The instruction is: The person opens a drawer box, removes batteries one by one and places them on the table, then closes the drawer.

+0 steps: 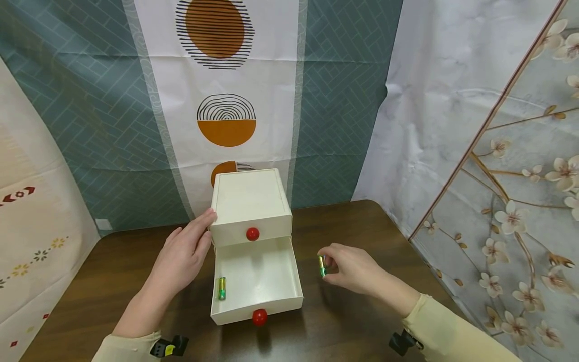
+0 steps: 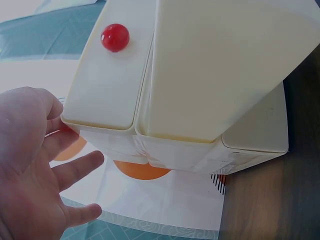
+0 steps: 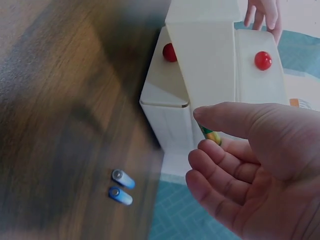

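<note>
A small white drawer cabinet [image 1: 251, 193] with red knobs stands on the table, its middle drawer [image 1: 260, 271] pulled out. A green-and-gold battery [image 1: 221, 288] lies in that drawer, by its left wall. My left hand [image 1: 183, 254] rests against the cabinet's upper left side; the left wrist view shows its lower fingers [image 2: 77, 172] spread and straight. To the right of the drawer, my right hand [image 1: 355, 269] pinches another green-and-gold battery [image 1: 322, 266] between thumb and fingers, above the table. In the right wrist view, the hand partly covers this battery [image 3: 212, 135].
Two blue-and-white batteries [image 3: 121, 187] stand side by side on the wooden table [image 3: 65, 165] in the right wrist view. The closed bottom drawer [image 3: 165, 82] lies under the pulled-out one. Patterned cloth [image 1: 344, 100] hangs behind the table.
</note>
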`<move>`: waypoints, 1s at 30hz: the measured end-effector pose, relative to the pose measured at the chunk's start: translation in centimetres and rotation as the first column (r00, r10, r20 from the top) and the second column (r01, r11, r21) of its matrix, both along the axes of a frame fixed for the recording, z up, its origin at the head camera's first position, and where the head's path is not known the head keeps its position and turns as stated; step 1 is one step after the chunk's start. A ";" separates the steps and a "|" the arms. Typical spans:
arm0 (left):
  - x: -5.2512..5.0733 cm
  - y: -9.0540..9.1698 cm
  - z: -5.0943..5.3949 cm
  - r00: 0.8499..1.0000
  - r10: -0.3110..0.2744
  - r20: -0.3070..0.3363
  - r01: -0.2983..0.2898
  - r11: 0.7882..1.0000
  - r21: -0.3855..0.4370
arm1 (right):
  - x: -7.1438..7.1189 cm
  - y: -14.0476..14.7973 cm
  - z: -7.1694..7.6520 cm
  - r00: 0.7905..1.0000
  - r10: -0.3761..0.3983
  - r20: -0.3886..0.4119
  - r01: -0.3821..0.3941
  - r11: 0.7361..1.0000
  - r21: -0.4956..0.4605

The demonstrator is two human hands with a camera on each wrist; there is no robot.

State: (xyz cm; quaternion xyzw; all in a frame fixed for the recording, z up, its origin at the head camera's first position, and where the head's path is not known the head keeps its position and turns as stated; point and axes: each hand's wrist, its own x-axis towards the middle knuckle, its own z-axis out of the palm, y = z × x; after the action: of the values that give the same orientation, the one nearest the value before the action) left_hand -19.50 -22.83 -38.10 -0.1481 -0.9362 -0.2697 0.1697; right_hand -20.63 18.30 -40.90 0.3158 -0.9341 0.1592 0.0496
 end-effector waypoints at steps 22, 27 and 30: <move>0.0 0.1 0.1 1.000 0.005 0.018 -0.005 1.000 0.008 | -0.1 1.6 -2.7 0.992 -0.065 0.113 0.059 0.997 0.049; 0.0 0.1 0.1 1.000 0.004 0.019 -0.004 1.000 0.014 | -0.3 1.9 -3.5 0.988 -0.061 0.144 0.053 0.997 0.053; 0.0 0.1 0.0 1.000 0.005 0.018 -0.005 1.000 0.015 | -0.4 1.9 -4.0 0.986 -0.059 0.153 0.050 0.997 0.058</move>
State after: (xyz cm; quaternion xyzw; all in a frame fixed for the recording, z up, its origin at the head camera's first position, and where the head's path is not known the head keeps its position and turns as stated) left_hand -19.48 -22.75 -38.07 -0.1418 -0.9361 -0.2776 0.1629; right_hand -21.06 20.24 -44.88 0.2780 -0.9473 0.1566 -0.0272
